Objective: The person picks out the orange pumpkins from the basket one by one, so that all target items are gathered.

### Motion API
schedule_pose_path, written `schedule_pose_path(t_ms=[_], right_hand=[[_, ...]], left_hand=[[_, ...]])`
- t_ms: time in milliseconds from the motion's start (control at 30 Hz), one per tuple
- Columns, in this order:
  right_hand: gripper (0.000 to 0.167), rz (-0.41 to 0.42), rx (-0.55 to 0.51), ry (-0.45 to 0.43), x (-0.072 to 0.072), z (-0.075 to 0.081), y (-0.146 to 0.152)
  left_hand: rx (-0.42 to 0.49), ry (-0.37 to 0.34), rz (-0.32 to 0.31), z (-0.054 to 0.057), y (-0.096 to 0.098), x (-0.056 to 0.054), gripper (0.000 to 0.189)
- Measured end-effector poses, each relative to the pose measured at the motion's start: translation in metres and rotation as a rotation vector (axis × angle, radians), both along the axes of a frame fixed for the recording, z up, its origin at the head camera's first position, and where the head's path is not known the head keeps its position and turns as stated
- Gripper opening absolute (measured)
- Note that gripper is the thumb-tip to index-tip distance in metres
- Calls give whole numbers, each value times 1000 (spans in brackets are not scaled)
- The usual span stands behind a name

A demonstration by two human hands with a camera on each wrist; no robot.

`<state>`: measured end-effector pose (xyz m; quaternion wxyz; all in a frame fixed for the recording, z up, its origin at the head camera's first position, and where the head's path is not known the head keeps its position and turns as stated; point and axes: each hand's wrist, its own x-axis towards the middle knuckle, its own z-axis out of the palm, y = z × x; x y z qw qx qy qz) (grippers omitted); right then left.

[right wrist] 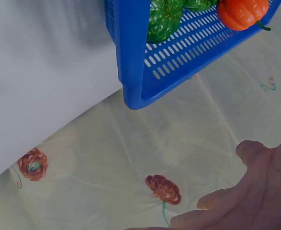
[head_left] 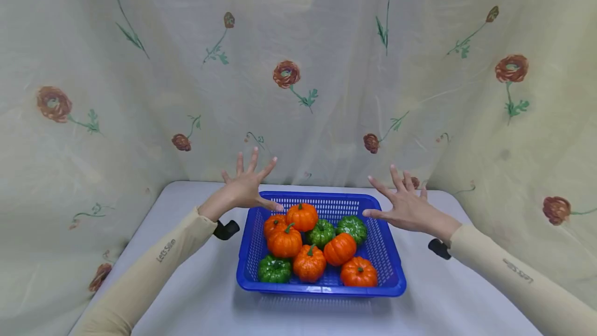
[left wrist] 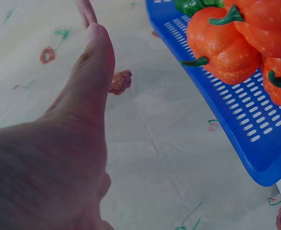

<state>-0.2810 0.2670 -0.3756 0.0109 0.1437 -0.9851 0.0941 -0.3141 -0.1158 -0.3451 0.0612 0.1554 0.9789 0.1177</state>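
Observation:
A blue plastic basket (head_left: pixel 322 289) with slotted walls stands on the white table, holding several small pumpkins. Most are orange, such as the orange pumpkin (head_left: pixel 310 263) near the front; others are green, like the green pumpkin (head_left: pixel 274 269) in the front left corner. My left hand (head_left: pixel 244 188) hovers by the basket's back left corner, fingers spread wide, thumb pointing over the rim. Opposite it, my right hand (head_left: pixel 408 206) is held beside the back right corner, also with spread fingers. Neither hand holds anything. In the right wrist view, the palm (right wrist: pixel 269 191) lies apart from the basket.
The white table (head_left: pixel 196 284) extends around the basket. Behind it and at both sides hangs a pale curtain (head_left: pixel 326 134) printed with reddish flowers. Dark wrist devices (head_left: pixel 226 229) show under the beige sleeves (head_left: pixel 154 258).

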Motion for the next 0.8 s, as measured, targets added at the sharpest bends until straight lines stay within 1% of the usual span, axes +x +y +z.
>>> schedule_pose_path(t_ms=[233,367,433,500,600,700,800], right_hand=[[91,41,-42,-21,5,-4,-5],[92,66,-70,-44,10,-8,-10],[93,84,-83,-62,12,-11,-14],[93,102,-102,-82,13,-15,-18],[93,114,-123,-116,14,-20,-24],[93,109,-131,-135,13,-24,-29],[92,108,-136,-148,13,-29,-33]], left_hand=[[116,13,-51,-5,-7,4,113],[180,12,-53,-10,-13,6,107],[232,-4,-14,-13,-16,8,105],[283,-12,41,-17,-20,10,102],[348,-18,126,-26,-26,11,93],[359,-19,161,-36,-33,11,85],[365,-50,187,-47,-40,11,79]])
